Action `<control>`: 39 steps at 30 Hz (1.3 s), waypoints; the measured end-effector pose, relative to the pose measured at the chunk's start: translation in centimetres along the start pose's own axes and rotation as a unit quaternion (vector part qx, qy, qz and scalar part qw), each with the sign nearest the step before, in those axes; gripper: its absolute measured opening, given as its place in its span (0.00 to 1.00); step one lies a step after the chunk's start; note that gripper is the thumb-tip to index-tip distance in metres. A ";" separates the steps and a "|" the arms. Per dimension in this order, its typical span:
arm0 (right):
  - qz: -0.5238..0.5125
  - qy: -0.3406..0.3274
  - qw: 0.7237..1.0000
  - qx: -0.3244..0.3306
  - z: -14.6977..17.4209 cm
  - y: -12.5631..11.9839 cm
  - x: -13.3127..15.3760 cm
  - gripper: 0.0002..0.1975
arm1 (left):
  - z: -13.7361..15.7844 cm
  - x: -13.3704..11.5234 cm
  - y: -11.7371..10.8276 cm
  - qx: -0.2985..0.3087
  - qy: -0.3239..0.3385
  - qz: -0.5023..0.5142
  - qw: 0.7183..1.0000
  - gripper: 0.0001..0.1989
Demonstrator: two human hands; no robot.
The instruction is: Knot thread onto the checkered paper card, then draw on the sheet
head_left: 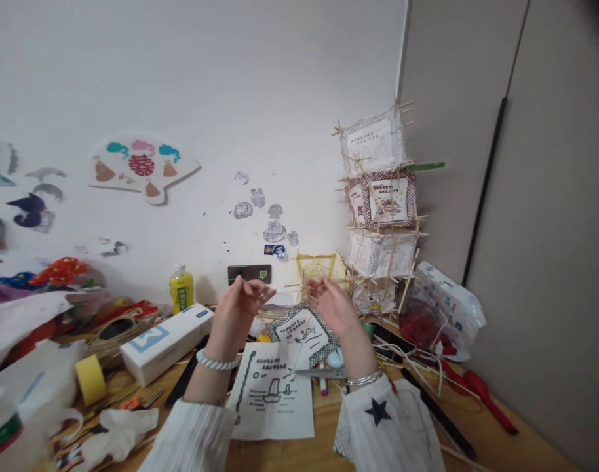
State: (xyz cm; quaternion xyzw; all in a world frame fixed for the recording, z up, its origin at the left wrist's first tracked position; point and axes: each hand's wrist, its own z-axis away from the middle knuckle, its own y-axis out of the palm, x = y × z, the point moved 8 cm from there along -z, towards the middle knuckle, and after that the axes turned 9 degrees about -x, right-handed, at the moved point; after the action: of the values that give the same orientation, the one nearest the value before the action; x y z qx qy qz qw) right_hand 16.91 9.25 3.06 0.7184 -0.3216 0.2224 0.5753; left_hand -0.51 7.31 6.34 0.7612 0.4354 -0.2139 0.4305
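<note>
Perhaps for easy viewing, the drawing point(277, 394) lies below the bent fingers point(253, 290) of left hand point(234, 308) and right hand point(333, 307), any pinch impossible to tell

White rect. paper sheet point(274, 419) w/ dark-ink sailboats & rows of chars. lies face-up on the wooden table point(280, 453) here; directly behind, a white paper panel w/ dark checked border point(302, 331), also inked, sits askew, edges meeting.

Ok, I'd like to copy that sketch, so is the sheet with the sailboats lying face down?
No, the sheet lies with its sailboat drawing facing up on the wooden table.
</note>
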 end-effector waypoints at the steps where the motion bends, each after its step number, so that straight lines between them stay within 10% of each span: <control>1: -0.014 -0.006 1.000 -0.008 -0.1 -0.4 0.5 0.08 | -0.2 -0.1 -0.7 -0.019 0.003 -0.009 1.000 0.16; 5: 0.014 -0.055 0.998 0.000 -0.2 -0.8 2.0 0.09 | -0.6 0.6 -1.3 0.004 -0.003 -0.219 0.976 0.16; 9: 0.076 -0.101 0.992 0.022 0.2 -0.1 2.4 0.10 | 0.2 3.4 0.0 0.150 -0.007 -0.470 0.870 0.18; 15: 0.357 -0.154 0.920 0.055 1.2 0.3 2.8 0.09 | 2.7 7.1 0.0 0.353 -0.080 -0.519 0.775 0.12; 23: 0.677 -0.171 0.693 0.179 1.3 -0.6 -0.1 0.17 | 0.1 4.4 -1.8 0.206 -0.028 -0.538 0.817 0.18; 26: 0.746 -0.149 0.634 0.136 0.5 -1.7 -1.1 0.12 | -0.9 3.1 -3.0 0.085 0.029 -0.627 0.774 0.19; 29: 0.758 -0.139 0.629 0.106 0.1 -1.9 -1.3 0.08 | -1.1 2.6 -4.2 0.005 0.039 -0.737 0.675 0.18; 33: 0.708 -0.194 0.673 0.091 -0.1 -1.0 -0.5 0.13 | -0.7 4.4 -5.0 0.059 -0.009 -0.799 0.598 0.15; 36: 0.660 -0.199 0.719 0.094 -0.2 -0.6 -0.4 0.13 | -0.6 5.6 -4.5 0.084 0.000 -0.774 0.627 0.20; 39: 0.629 -0.198 0.743 0.115 -0.1 -0.1 -0.8 0.11 | -0.3 7.2 -2.6 0.111 -0.016 -0.614 0.782 0.28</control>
State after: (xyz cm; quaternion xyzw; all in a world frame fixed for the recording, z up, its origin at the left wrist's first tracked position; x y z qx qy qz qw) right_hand 16.50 9.54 2.47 0.4417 -0.7793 0.4215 0.1412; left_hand 1.11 11.63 0.19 0.3724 0.7767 -0.4918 0.1275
